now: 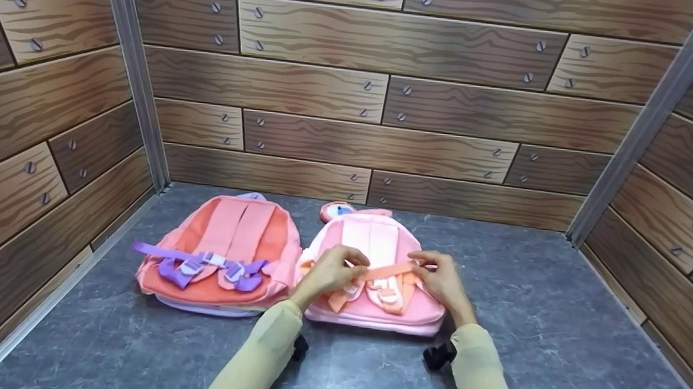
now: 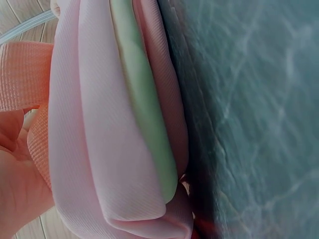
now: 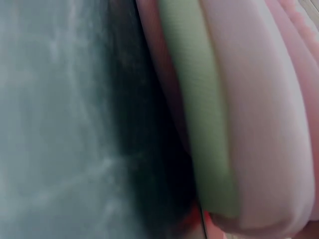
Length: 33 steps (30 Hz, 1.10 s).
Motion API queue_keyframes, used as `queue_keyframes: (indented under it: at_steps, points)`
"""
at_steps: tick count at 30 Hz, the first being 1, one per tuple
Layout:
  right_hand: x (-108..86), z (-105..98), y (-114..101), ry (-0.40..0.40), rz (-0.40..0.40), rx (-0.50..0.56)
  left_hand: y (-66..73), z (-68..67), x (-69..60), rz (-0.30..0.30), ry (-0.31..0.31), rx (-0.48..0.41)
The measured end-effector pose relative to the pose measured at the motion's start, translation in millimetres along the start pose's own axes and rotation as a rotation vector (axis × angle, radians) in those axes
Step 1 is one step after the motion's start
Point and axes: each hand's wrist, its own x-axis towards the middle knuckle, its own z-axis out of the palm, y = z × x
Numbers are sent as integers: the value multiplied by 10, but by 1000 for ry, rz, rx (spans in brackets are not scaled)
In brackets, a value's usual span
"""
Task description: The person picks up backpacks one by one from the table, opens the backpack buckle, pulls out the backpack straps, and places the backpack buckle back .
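Note:
A light pink backpack [image 1: 370,317] lies on the table with its shoulder straps facing up. An orange strap [image 1: 387,272] stretches across it between both hands. My left hand [image 1: 331,274] pinches the strap's left part between thumb and fingers, and my right hand [image 1: 444,282] pinches the right part near the bag's right edge. Below the strap, a pale buckle [image 1: 386,291] and orange webbing loops lie on the bag. In the left wrist view, part of the left hand [image 2: 20,184] shows behind orange webbing [image 2: 25,74]. The right wrist view shows the bag's side [image 3: 264,124], not the fingers.
A coral backpack [image 1: 217,288] with purple straps [image 1: 182,272] tied across its front lies directly left of the pink one. Behind the pink bag sits a pink piece with an eye design [image 1: 338,210]. Wood-patterned walls [image 1: 352,94] enclose the grey marbled table [image 1: 525,287].

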Motion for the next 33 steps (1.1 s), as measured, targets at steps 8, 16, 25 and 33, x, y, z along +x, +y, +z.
queue_keyframes:
  at_steps: [8,16,25,33]
  points:
    - [8,-1,12,12,-1,-3,14,-5,6,-16,-4,5]
    - [3,-43,-16,-45,65,116,12,-21,2,-25,-4,14]
    - [-18,-122,-52,-30,101,226,17,-58,-3,-2,31,-18]
    - [-38,-194,-89,-36,170,290,12,-117,0,25,99,-97]
